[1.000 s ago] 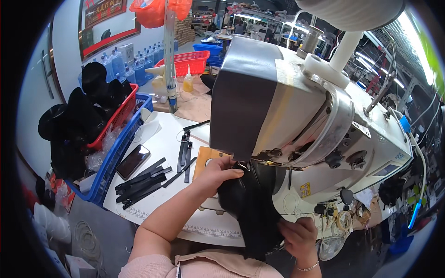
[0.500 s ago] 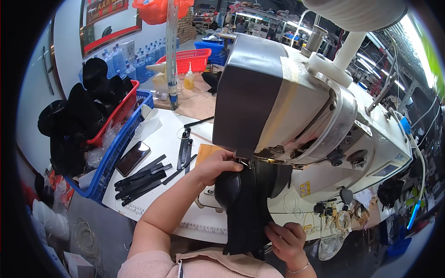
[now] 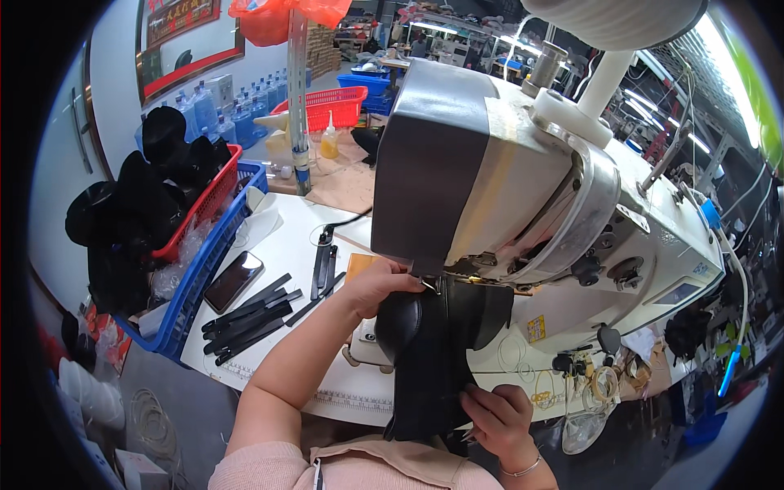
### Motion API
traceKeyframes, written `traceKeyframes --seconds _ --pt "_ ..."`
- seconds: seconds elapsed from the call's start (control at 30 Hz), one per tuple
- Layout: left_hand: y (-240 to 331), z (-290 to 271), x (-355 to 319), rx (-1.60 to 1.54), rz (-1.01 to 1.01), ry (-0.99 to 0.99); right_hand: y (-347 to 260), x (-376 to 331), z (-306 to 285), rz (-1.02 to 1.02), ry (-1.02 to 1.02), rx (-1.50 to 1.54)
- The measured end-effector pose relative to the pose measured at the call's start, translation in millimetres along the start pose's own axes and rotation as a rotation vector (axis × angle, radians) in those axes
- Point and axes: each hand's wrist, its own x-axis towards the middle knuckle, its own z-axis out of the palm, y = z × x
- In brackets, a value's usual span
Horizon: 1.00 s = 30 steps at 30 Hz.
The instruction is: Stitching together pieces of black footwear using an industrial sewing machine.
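Note:
A black padded bra [image 3: 426,359] with moulded cups lies under the head of a large sewing machine [image 3: 441,163], its lower end hanging toward me. At the top of the left cup, close to the metal presser foot [image 3: 433,284], my left hand [image 3: 380,287] is closed on the bra's edge; its fingertips are partly hidden. My right hand [image 3: 505,418] pinches the right edge of the lower part between thumb and fingers. Beneath those fingers pokes a thin metal tip, its tool hidden in the palm.
Black straps [image 3: 249,318] and a phone [image 3: 234,280] lie on the white table at left. Beyond them a blue basket [image 3: 184,314] and a red basket [image 3: 200,204] hold black moulded cups. An oil bottle [image 3: 329,143] stands behind, near a metal post [image 3: 298,98]. Tape rolls [image 3: 603,384] lie at right.
The bra's lower end has shifted slightly left, and my right hand has moved up a little. The metal tip now shows under the right hand. My left hand stays beside the presser foot.

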Motion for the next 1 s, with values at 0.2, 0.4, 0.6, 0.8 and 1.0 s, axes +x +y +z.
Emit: traceKeyframes --seconds 0.2,0.4,0.6,0.8,1.0 --pt "-3 -7 5 -0.027 0.031 -0.009 0 7 0 0.02 0.004 0.009" --pt "-5 -6 5 -0.028 0.033 -0.009 2 4 2 0.024 0.001 0.013" --pt "-7 -9 6 -0.002 0.045 0.003 35 -5 -36 0.232 0.182 0.021" --pt "-7 -9 9 0.053 0.04 -0.016 119 -55 -17 0.681 0.449 -0.209" --pt "-3 -4 4 0.08 0.032 0.024 94 -39 -13 0.618 0.506 -0.19"
